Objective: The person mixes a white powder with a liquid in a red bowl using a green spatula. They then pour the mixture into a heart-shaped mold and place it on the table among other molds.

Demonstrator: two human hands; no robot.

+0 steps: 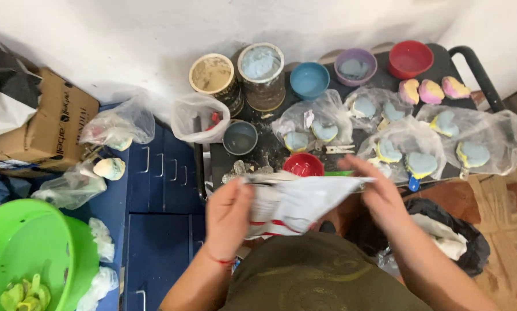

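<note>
The black table [270,151] is full of messy craft things, and a blue cabinet [157,230] with little drawers stands beside it on the left. At the far left sit a big green bowl [39,242] with yellow-green bits in it and a brown cardboard box [51,124]. A black bag [471,253] with something white inside lies low on the right.

Both hands hold one crinkly white plastic packet [301,201] with red stripes, just above the person's lap and in front of the table's near edge. The left hand [228,216] is curled shut around the packet's left end. It has a thin red string on the wrist. The right hand [376,193] is a bit blurry, with its fingers bent over the packet's right end, and it looks like it is gripping too.

On the table, clear plastic bags [471,138] hold blue and yellow heart shapes. Behind them are two round tins [261,75], one with tan stuff and one with grey-blue stuff. Next to them, in a row, stand a blue bowl [309,79], a purple bowl [355,66] and a red bowl [410,59]. Another red bowl [303,165] sits right behind the packet, and a small grey cup [240,137] is to its left. Three pink and yellow lumps [431,90] sit near the back right
</note>
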